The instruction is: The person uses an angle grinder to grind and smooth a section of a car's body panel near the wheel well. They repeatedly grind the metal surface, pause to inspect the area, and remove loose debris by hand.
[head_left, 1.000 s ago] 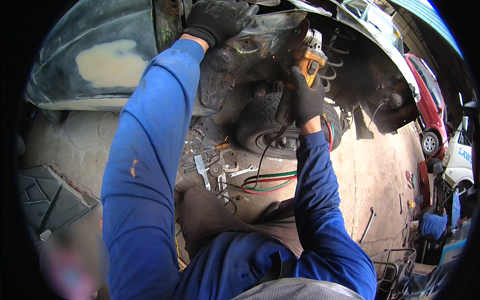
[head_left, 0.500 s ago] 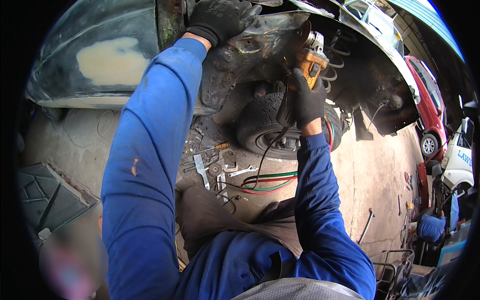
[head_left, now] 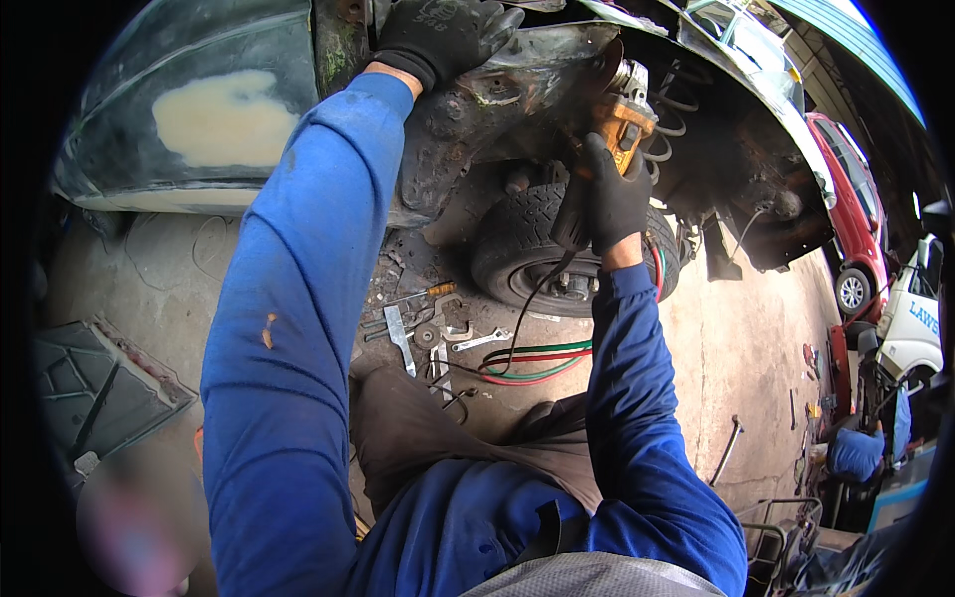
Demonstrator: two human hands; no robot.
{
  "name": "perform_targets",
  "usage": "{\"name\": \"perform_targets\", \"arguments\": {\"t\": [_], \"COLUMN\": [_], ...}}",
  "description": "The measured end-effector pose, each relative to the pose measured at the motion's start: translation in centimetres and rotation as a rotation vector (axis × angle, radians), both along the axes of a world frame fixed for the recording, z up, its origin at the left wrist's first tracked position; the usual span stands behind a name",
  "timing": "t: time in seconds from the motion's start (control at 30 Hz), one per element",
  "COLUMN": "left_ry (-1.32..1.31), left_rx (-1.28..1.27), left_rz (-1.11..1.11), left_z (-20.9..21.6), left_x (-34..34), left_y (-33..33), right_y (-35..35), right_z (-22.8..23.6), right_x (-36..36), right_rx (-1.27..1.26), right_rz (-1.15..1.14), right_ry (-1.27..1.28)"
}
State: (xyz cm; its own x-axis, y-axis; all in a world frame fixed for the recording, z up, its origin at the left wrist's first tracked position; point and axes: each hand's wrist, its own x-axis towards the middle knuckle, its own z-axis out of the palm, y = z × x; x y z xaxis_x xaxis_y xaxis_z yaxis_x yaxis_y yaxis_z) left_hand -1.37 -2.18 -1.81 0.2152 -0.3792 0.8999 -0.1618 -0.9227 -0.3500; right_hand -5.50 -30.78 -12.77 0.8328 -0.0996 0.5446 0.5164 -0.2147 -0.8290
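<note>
My right hand (head_left: 618, 204), in a black glove, is closed around the body of a yellow and black angle grinder (head_left: 625, 129). The grinder points up into the wheel well, its disc (head_left: 605, 68) close to the rusty inner metal panel (head_left: 517, 85); contact cannot be made out. My left hand (head_left: 438, 40), also gloved, lies against the top of the car's bodywork near the door edge, thumb and a finger apart; the upper frame edge cuts off part of it. Below the grinder a tyre (head_left: 512, 234) lies on the floor. A coil spring (head_left: 668, 124) stands behind the grinder.
Wrenches (head_left: 482, 340), a clamp and other hand tools lie on the floor near my knees. Red and green hoses (head_left: 537, 360) and the grinder's cord run beside them. A dark panel (head_left: 104, 393) is at left, a long-handled tool (head_left: 729, 450) at right. Parked vehicles stand far right.
The few sparks by the grinder are no longer seen. My right hand and the grinder have shifted very slightly to the right; my left hand stays almost in place.
</note>
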Motion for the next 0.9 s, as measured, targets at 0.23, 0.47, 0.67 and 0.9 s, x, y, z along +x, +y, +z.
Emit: {"name": "perform_targets", "arguments": {"t": [0.23,0.47,0.67,0.9], "left_ry": [0.025,0.064,0.046,0.060], "left_rx": [-0.023,-0.036,-0.027,-0.038], "left_rz": [0.009,0.033,0.020,0.006], "left_z": [-0.06,0.17,0.07,0.07], "left_x": [-0.11,-0.22,-0.29,-0.37], "left_y": [-0.07,-0.26,-0.16,-0.20], "right_y": [0.03,0.03,0.02,-0.06], "right_z": [0.51,0.71,0.93,0.91], "right_x": [0.27,-0.61,-0.35,-0.67], "right_rx": [-0.009,-0.018,-0.018,-0.008], "right_rz": [-0.017,-0.022,-0.018,0.002], "right_ry": [0.008,0.025,-0.014,0.005]}}
